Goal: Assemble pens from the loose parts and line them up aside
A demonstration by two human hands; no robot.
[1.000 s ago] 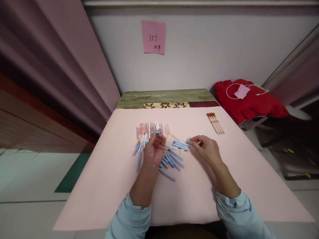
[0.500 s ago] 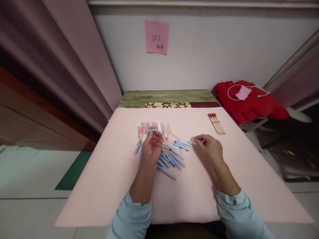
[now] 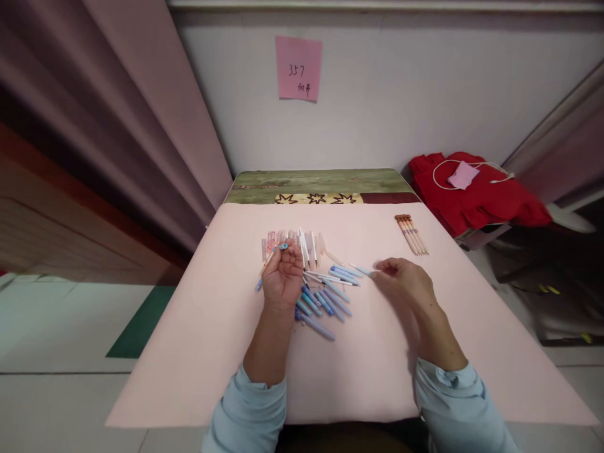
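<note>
Your left hand (image 3: 282,277) is curled shut, its grip pinching a small blue pen (image 3: 284,246) at the fingertips, above the far edge of the loose heap of pens (image 3: 325,299) in the middle of the pink tabletop (image 3: 212,352). Your right hand's (image 3: 406,286) fingers are drawn together at the end of a pale blue pen (image 3: 361,269); whether they hold it cannot be told. A neat row of orange pens (image 3: 412,234) lies set apart at far right; the heap remains mixed. Half a second ago the blue pen lay crosswise; now it points end-on.
</note>
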